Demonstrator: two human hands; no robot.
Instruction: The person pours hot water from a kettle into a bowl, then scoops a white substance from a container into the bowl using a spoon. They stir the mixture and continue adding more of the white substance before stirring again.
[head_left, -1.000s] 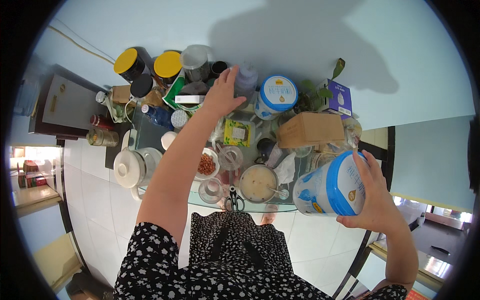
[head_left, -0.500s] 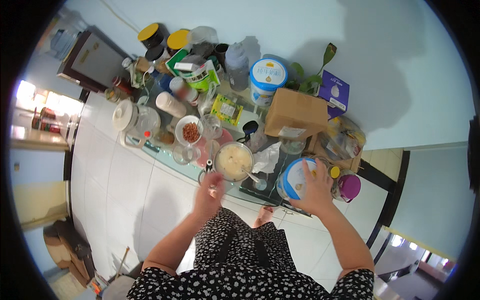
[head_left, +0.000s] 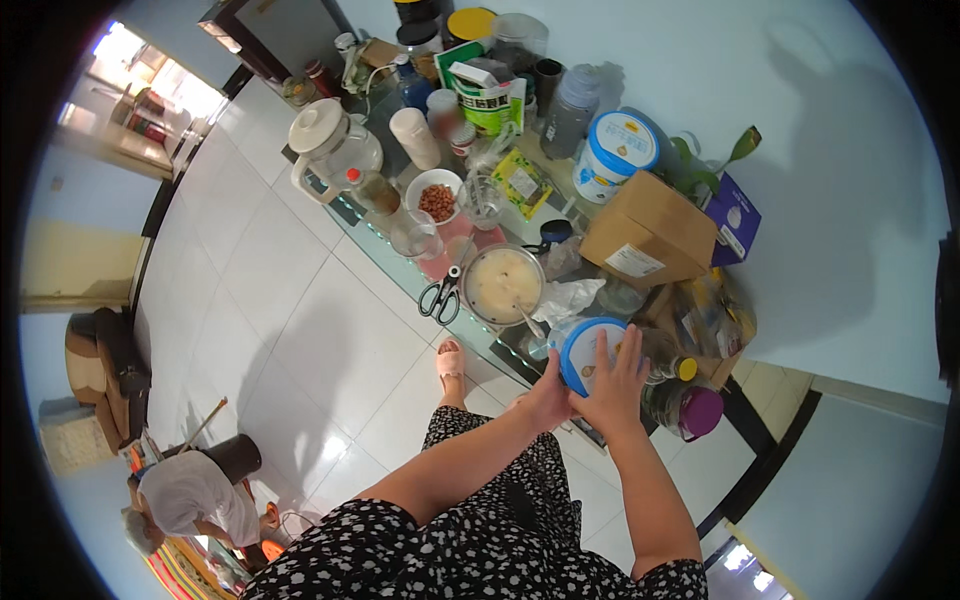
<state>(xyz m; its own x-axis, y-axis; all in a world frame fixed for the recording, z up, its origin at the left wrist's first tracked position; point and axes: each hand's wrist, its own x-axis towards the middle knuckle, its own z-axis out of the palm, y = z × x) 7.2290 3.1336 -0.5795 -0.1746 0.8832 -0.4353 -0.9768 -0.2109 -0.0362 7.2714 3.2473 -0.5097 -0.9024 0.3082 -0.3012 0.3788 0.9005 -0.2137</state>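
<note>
A white tub with a blue-rimmed lid (head_left: 583,357) stands at the near right corner of the glass table. My right hand (head_left: 614,385) grips it from the right, its fingers lying across the lid. Against the tub's near left side is my left hand (head_left: 546,398), thumb up at the lid's rim; its other fingers are partly hidden. Left of the tub, a metal bowl (head_left: 490,290) holds a pale, creamy mixture with a spoon (head_left: 530,322) leaning in it. Black-handled scissors (head_left: 440,300) lie beside the bowl at the table's edge.
A cardboard box (head_left: 640,235), a second blue-lidded tub (head_left: 612,150) and a purple-lidded jar (head_left: 695,412) crowd the right side. Farther left are a bowl of peanuts (head_left: 436,203), a glass pitcher (head_left: 340,150) and several bottles. Another person (head_left: 200,500) is at the lower left.
My left hand has left the scissors' handles and come right to the tub. My right hand stays on the tub. The view has turned, bringing another person into sight.
</note>
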